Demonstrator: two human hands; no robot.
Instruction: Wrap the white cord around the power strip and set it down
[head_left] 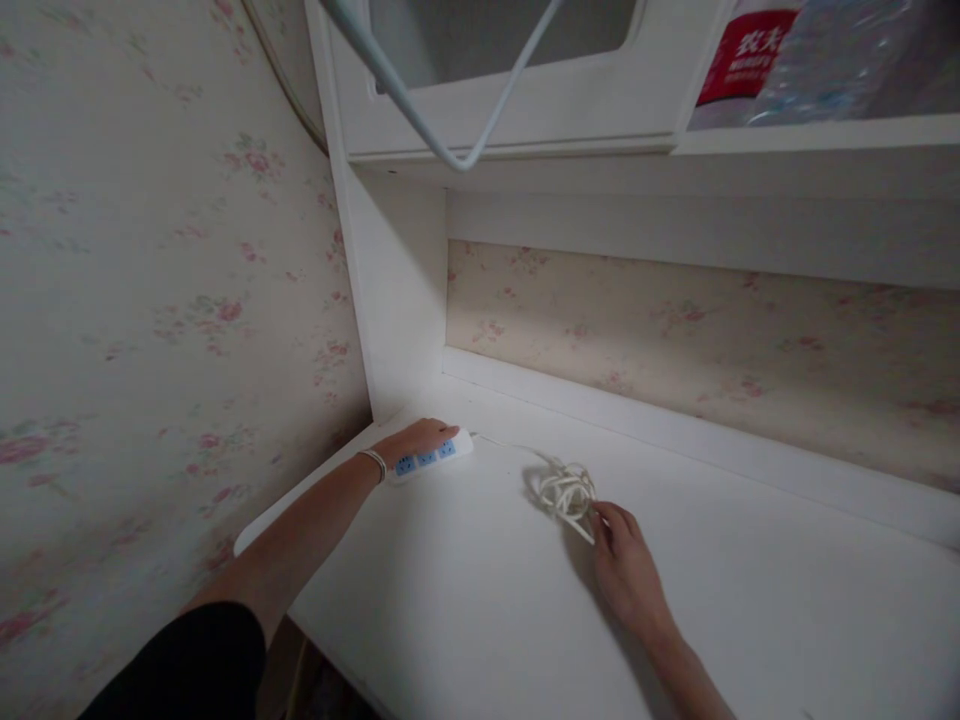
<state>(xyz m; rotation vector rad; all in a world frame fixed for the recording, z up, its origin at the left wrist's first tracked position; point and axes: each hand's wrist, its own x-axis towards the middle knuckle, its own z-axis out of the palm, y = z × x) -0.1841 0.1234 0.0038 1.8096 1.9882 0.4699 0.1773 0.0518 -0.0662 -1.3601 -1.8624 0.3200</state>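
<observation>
A white power strip (pixel 458 446) with blue socket faces lies on the white desktop, near the wall on the left. Over its far long side rests my left hand (pixel 417 437), closed on it with the thumb end near the cord end; some of the fingers are hidden. A pale cord (pixel 568 490) runs from the strip's right end into a loose, tangled bundle. At the bundle's right edge, my right hand (pixel 627 568) pinches part of the cord between thumb and fingers.
The white desktop (pixel 465 600) meets a floral wall (pixel 187 300) on the left. Above hangs a cabinet (pixel 510 120) with a shelf holding plastic-wrapped bottles (pixel 817 65). A white bent rod or cable (pixel 461 160) hangs in front at the top.
</observation>
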